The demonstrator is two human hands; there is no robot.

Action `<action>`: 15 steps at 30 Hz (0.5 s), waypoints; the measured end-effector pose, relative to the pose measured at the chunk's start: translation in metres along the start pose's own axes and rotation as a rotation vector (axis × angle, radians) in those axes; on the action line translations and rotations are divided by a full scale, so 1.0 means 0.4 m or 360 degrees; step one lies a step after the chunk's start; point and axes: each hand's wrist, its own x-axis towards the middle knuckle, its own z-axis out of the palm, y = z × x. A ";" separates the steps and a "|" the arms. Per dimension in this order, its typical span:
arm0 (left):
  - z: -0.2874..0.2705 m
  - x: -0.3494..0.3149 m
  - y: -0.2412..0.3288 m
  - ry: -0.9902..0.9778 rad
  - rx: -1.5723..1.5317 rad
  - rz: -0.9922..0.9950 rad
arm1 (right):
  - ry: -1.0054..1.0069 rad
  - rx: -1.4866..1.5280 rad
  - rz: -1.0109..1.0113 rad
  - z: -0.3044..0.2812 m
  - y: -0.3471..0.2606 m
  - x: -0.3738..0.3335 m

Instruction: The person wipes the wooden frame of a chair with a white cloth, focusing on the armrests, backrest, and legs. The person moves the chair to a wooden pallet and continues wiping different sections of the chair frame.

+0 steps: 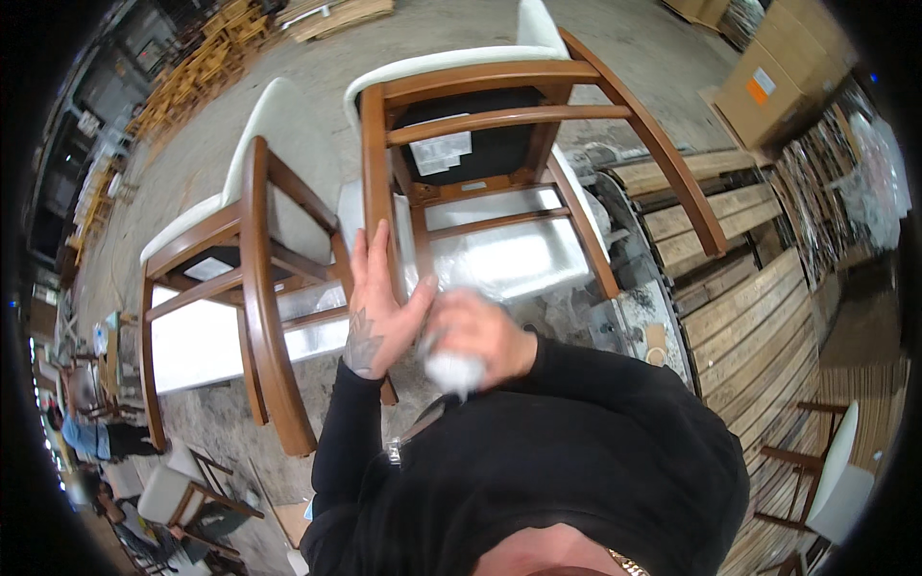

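Observation:
In front of me a wooden chair [497,119] with a pale upholstered seat lies tipped over, its black underside and white labels showing. My left hand [379,312] rests along one of its brown legs, fingers stretched out and thumb spread. Close beside it, my right hand [480,336] is smeared by motion and closed round a white object [455,372], too blurred to name exactly. A second chair [254,192] of the same kind lies tipped over to the left. Both chairs sit on a low white, shiny surface [509,252].
Slatted wooden boards [754,331] run along the right, with a cardboard box [783,77] and stacked flat cardboard beyond. Another chair [837,475] stands at lower right. At lower left are people [86,437] and a chair [173,494]. Wooden frames [197,67] pile up far left.

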 end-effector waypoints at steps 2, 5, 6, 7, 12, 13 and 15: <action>0.017 0.002 0.003 -0.0045 0.0103 -0.0028 | 0.0223 -0.0105 0.0551 -0.022 0.125 -0.061; 0.021 0.011 -0.001 -0.0011 -0.0173 0.0039 | 0.0652 -0.0115 0.1560 -0.003 0.355 -0.090; 0.022 0.013 -0.001 0.0000 -0.0190 -0.0013 | 0.0705 0.0012 0.1901 0.016 0.422 -0.091; 0.021 0.015 -0.003 0.0002 -0.0283 -0.0011 | 0.0544 0.0049 0.2010 0.055 0.480 -0.088; 0.025 0.008 0.003 0.0014 -0.0473 -0.0492 | -0.0156 -0.0621 0.1222 0.269 0.707 -0.115; 0.024 0.005 0.004 0.0041 -0.0443 -0.0612 | -0.0315 -0.0720 0.1188 0.292 0.743 -0.147; 0.020 0.000 0.006 0.0100 -0.0373 -0.0789 | -0.0857 -0.0685 0.1594 0.290 0.798 -0.238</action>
